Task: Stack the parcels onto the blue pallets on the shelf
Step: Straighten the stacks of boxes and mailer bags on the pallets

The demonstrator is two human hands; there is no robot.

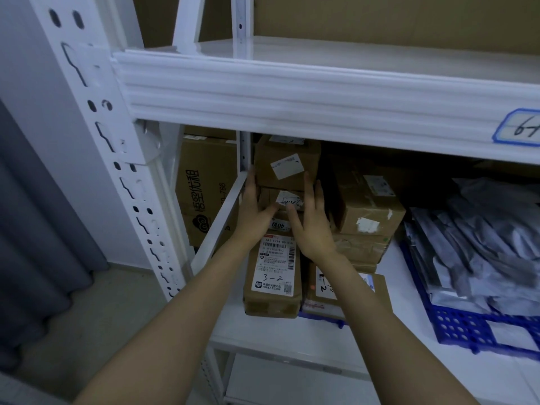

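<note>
My left grip (257, 206) and right grip (314, 223) are both released, fingers straight, laid flat against a stack of parcels (286, 168) at the left end of a white metal shelf (292, 337). The stack stands under the upper board, and a long parcel marked 3-2 (273, 276) lies in front of it. Further right, grey bags (482, 238) are heaped on a blue pallet (467, 325). A grey curtain (35, 229) hangs left of the rack, over a pale floor (96, 317)
</note>
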